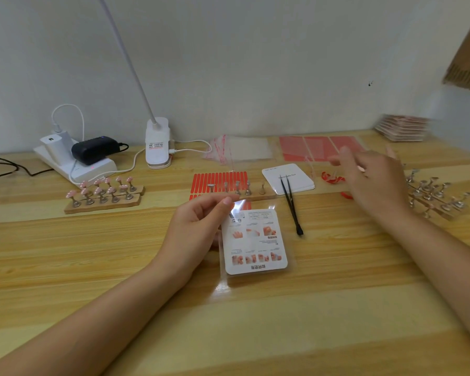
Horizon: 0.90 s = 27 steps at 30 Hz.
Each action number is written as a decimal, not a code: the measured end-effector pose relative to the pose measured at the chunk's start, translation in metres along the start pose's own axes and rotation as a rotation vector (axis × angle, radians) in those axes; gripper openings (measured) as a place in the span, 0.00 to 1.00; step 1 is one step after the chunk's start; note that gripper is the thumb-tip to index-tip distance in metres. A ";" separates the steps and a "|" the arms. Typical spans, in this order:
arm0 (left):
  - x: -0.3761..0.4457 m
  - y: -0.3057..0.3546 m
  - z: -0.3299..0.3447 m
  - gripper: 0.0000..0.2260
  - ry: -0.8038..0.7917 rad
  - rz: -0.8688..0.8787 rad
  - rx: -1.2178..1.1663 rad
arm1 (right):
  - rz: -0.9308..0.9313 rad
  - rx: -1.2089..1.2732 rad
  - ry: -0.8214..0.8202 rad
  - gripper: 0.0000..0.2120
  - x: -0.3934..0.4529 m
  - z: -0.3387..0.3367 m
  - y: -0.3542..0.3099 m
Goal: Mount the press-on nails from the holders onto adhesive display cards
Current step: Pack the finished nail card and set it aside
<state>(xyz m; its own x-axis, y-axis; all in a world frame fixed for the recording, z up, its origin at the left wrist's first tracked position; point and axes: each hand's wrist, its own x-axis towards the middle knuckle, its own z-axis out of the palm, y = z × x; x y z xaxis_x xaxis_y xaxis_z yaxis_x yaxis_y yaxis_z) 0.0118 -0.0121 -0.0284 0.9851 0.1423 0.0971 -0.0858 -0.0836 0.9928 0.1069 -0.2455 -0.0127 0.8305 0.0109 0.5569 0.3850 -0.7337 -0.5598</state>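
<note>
On the wooden surface (pixel 65 267), far left, pink nails (pixel 101 185) sit on their holders (pixel 103 200). The left hand (pixel 196 229) pinches the sleeved card (pixel 254 240) by its top-left corner – the card lies flat in the middle. The right hand (pixel 375 180) is blurred, its fingers (pixel 345 154) spread and holding nothing

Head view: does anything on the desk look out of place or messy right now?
Mostly tidy. The odd spot is the pile of empty metal nail holders at the right edge, lying jumbled rather than in rows like the pink nails on their wooden strips. Red peeled strips lie loose near the blurred right hand.
</note>
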 end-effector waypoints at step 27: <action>-0.004 0.005 -0.004 0.12 -0.108 0.224 -0.131 | -0.601 -0.002 -0.083 0.05 -0.057 0.028 -0.075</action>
<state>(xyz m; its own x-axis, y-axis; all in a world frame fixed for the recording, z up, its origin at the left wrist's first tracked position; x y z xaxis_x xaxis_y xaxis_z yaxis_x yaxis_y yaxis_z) 0.0070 -0.0089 -0.0237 0.9491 0.0285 0.3137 -0.3145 0.0279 0.9488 0.0421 -0.1723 -0.0191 0.4964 0.4767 0.7255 0.7957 -0.5840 -0.1606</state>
